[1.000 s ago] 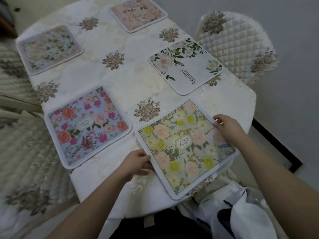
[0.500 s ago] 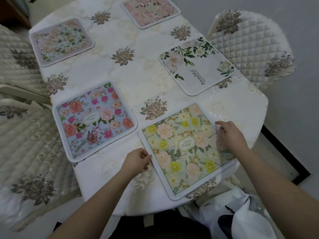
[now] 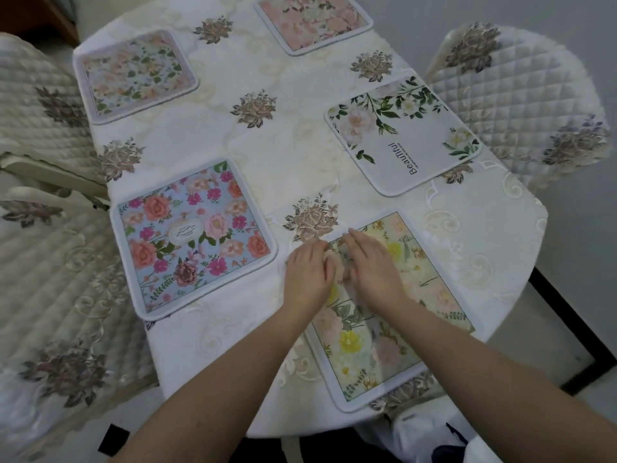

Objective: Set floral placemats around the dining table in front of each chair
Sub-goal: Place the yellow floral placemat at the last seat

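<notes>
Five floral placemats lay on the table: a yellow-flowered placemat (image 3: 384,315) at the near edge under the person's hands, a blue placemat (image 3: 193,237) with pink and orange roses to its left, a white placemat (image 3: 402,135) printed with greenery toward the right-hand chair, a pale pastel placemat (image 3: 135,75) at the far left and a pink placemat (image 3: 312,20) at the far end. The table (image 3: 273,152) wore a cream embroidered cloth with brown flower motifs. Three quilted chair covers showed, two chairs (image 3: 40,208) on the left and one chair (image 3: 521,95) on the right, over a pale floor. The left hand (image 3: 309,274) and right hand (image 3: 370,262) lay side by side, palms down with fingers extended, pressing flat on the yellow mat's upper left part, gripping nothing.
</notes>
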Motion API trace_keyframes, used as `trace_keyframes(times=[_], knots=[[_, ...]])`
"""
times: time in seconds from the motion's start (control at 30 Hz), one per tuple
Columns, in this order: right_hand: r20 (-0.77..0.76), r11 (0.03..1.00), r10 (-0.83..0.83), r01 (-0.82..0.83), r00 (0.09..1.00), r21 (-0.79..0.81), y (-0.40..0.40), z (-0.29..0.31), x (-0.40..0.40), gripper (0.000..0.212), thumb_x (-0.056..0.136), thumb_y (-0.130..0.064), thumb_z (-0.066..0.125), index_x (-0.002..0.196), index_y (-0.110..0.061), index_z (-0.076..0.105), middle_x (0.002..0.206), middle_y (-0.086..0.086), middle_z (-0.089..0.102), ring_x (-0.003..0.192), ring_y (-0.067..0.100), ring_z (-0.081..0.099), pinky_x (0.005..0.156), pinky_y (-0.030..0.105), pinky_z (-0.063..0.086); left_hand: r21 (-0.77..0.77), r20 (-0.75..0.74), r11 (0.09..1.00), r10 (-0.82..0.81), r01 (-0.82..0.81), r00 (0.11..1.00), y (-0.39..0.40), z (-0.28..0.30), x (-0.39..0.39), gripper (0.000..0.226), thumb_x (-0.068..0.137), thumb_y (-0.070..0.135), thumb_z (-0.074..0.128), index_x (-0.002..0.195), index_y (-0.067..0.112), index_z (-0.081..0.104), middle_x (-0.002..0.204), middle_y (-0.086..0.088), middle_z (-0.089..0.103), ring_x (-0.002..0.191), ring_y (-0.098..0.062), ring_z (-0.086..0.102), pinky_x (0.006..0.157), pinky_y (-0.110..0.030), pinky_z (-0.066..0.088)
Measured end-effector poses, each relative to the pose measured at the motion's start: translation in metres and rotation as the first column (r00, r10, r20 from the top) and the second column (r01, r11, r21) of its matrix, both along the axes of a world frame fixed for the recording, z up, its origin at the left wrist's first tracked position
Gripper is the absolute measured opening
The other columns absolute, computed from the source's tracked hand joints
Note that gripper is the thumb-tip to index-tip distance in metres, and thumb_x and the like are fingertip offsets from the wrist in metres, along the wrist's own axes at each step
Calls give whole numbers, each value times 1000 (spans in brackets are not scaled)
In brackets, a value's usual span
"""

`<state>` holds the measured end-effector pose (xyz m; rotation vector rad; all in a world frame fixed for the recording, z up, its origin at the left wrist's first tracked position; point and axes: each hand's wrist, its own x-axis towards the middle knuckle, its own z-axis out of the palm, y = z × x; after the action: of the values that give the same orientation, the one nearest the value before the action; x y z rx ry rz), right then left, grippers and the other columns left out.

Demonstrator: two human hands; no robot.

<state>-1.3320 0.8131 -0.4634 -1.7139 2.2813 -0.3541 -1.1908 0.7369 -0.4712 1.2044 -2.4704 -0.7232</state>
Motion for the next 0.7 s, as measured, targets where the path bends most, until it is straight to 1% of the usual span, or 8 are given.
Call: trace_keyframes(times=[0.07, 0.1, 0.17, 0.27, 0.43, 0.53, 0.6, 0.7], knots=[[10, 997, 12, -13, 1000, 70, -15, -6, 15, 59, 95, -27, 32, 152, -10, 33, 160, 5, 28, 147, 22, 26, 122, 38, 14, -68, 99, 994, -80, 87, 992, -1, -20, -2, 47, 102, 29, 36, 142, 8, 50, 148, -10, 50, 140, -25, 42, 116, -41, 31], [1, 995, 30, -30, 1000, 94, -19, -11, 19, 63, 94, -31, 21, 153, -11, 29, 162, 4, 24, 149, 20, 20, 123, 38, 12, -110, 160, 986, -108, 126, 981, -1, -28, 0, 50, 103, 28, 36, 149, 8, 42, 156, -8, 42, 147, -22, 33, 120, -41, 24], [-68, 990, 53, -44, 996, 133, -21, -20, 19, 66, 95, -36, 13, 155, -13, 24, 163, 1, 19, 151, 16, 14, 121, 38, 9, -137, 228, 978, -122, 156, 966, -1, -37, 3, 53, 105, 29, 33, 154, 9, 33, 161, -6, 31, 151, -19, 23, 122, -39, 14], [-129, 988, 41, -21, 991, 150, -17, -26, 12, 60, 100, -39, 13, 155, -17, 22, 163, -3, 17, 151, 12, 10, 120, 37, 3, -128, 266, 979, -121, 160, 956, -1, -38, 2, 55, 105, 33, 25, 157, 12, 27, 164, -3, 24, 153, -16, 15, 123, -37, 7], [-129, 990, -6, 24, 992, 138, -14, -27, -5, 59, 102, -45, 10, 157, -25, 7, 164, -8, 1, 151, 8, -4, 122, 36, -3, -88, 294, 985, -115, 147, 949, -1, -34, 12, 62, 102, 42, 27, 159, 18, 21, 166, 2, 14, 154, -12, 7, 124, -39, 5], [-117, 985, -71, 89, 991, 149, -5, -23, -32, 57, 103, -48, 6, 156, -29, -3, 163, -9, -7, 150, 7, -9, 122, 37, -3, -67, 312, 986, -127, 155, 942, -5, -34, 32, 64, 102, 43, 29, 160, 20, 14, 167, 4, 7, 154, -11, 2, 124, -34, -1], [-110, 981, -118, 133, 987, 139, 3, -21, -55, 57, 104, -47, 8, 156, -28, -3, 163, -8, -6, 150, 8, -7, 123, 37, -1, -72, 308, 986, -119, 148, 944, -7, -33, 45, 63, 103, 43, 27, 160, 20, 13, 167, 4, 6, 154, -11, 3, 124, -32, -2], [-95, 978, -146, 158, 985, 136, 10, -20, -76, 57, 105, -43, 13, 157, -24, 3, 165, -5, 0, 151, 8, -3, 122, 32, -1, -83, 315, 982, -137, 170, 939, -10, -33, 55, 62, 104, 42, 24, 160, 18, 14, 167, 3, 6, 154, -12, 4, 124, -32, -1]])
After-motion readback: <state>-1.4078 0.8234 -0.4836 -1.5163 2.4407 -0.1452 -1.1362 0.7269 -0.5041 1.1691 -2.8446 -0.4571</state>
